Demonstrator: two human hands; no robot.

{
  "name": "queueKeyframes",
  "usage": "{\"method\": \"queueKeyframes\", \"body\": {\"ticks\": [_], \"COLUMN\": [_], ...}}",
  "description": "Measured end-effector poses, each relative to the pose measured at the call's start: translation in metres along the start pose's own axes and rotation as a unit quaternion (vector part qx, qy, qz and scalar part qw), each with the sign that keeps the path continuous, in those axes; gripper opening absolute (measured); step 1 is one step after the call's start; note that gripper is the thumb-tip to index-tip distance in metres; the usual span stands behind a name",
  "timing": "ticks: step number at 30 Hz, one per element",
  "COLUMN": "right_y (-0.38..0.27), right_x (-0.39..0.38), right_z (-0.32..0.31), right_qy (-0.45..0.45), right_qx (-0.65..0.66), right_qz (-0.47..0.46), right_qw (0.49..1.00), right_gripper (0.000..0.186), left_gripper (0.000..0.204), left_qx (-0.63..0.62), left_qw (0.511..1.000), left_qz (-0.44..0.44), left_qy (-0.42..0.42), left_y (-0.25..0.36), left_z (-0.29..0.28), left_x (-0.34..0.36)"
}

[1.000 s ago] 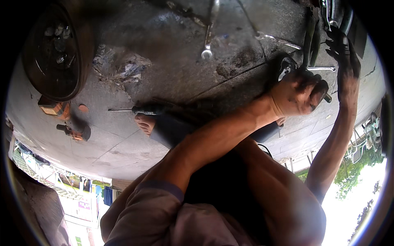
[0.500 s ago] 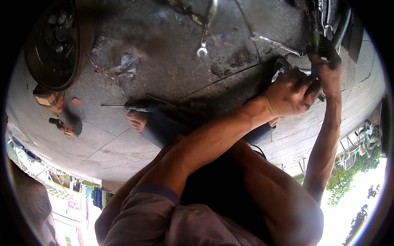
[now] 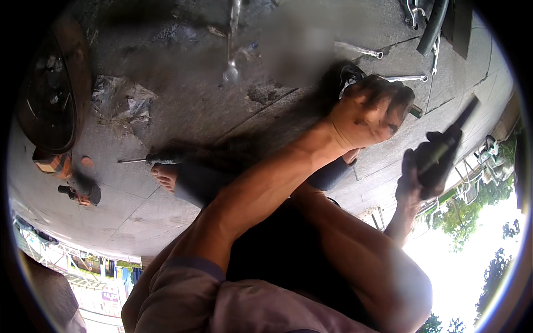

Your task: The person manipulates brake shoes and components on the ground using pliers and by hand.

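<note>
Left hand (image 3: pixel 375 111) fisted round a dark rod (image 3: pixel 416 111), near a wrench (image 3: pixel 413 78). Right hand (image 3: pixel 423 175) closed on a blurred dark tool (image 3: pixel 466 115), out to the right. Looks like a hold-and-work step; next move calls for a firm left grip.

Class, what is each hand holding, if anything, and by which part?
Right hand: a long dark tool, gripped around its lower part. Left hand: closed around a bar-like thing, one end sticking out; its kind is hidden.
</note>
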State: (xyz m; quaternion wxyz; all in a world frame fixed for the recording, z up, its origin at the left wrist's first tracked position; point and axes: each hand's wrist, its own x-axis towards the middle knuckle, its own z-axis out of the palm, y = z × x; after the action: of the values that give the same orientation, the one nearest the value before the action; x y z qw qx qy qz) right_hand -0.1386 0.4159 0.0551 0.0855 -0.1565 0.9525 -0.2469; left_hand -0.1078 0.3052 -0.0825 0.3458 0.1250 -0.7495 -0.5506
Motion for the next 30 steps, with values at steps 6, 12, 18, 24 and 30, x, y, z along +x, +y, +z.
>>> {"method": "queueKeyframes", "body": {"ticks": [6, 12, 18, 24, 30], "right_y": [0.001, 0.006, -0.010, 0.005, 0.028], "right_x": [-0.002, -0.007, -0.008, -0.022, -0.051], "right_z": [0.003, 0.006, 0.010, 0.025, 0.018], "right_qy": [-0.136, -0.021, -0.057, -0.081, 0.018], "right_qx": [-0.121, -0.014, -0.127, -0.186, 0.055], "right_qz": [0.019, 0.013, 0.006, -0.101, -0.035], "right_qw": [0.983, 1.000, 0.990, 0.974, 0.998], "right_gripper": [0.076, 0.057, 0.078, 0.078, 0.083], "left_gripper": [0.037, 0.028, 0.037, 0.043, 0.034], "left_qx": [-0.022, 0.026, 0.038, -0.034, -0.021], "left_qw": [0.998, 0.998, 0.998, 0.998, 1.000], "left_qz": [-0.055, -0.037, -0.032, -0.044, 0.009], "left_qy": [-0.027, 0.043, 0.044, -0.004, 0.017], "left_y": [0.008, 0.010, 0.011, 0.008, 0.005], "left_z": [-0.001, -0.002, 0.001, -0.007, -0.011], "left_x": [0.001, -0.001, -0.007, -0.017, -0.027]}}
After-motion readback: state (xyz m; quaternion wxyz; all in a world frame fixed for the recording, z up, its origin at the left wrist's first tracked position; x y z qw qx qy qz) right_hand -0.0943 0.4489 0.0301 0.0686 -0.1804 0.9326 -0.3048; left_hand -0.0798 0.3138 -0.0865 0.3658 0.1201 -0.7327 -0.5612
